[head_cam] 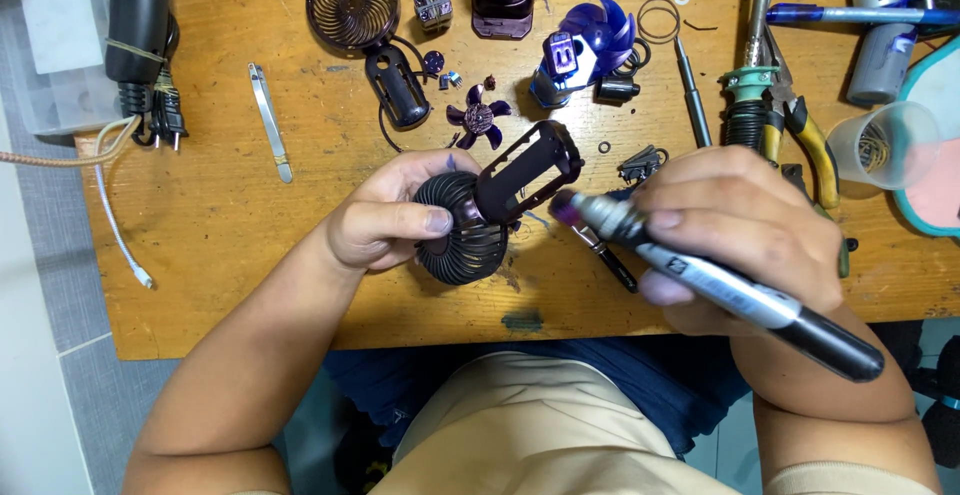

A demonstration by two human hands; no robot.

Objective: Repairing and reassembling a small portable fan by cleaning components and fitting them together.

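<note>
One dark ribbed fan housing (462, 230) sits clasped in the left hand (385, 220), held just above the wooden tabletop (220, 245) near its front edge. Its open rectangular handle frame (527, 170) juts up and to the right, the long axis running diagonally away from the person. The right hand (745, 230) is clenched around one marker (700, 275), whose purple tip touches or nearly touches the frame's lower end; the marker's barrel slants down to the right. Farther back lie one round grille (352, 0), two loose fan blades, a small purple one (478, 120) and a larger blue one (603, 35), one pair of tweezers (270, 120) and yellow-handled pliers (805, 140).
</note>
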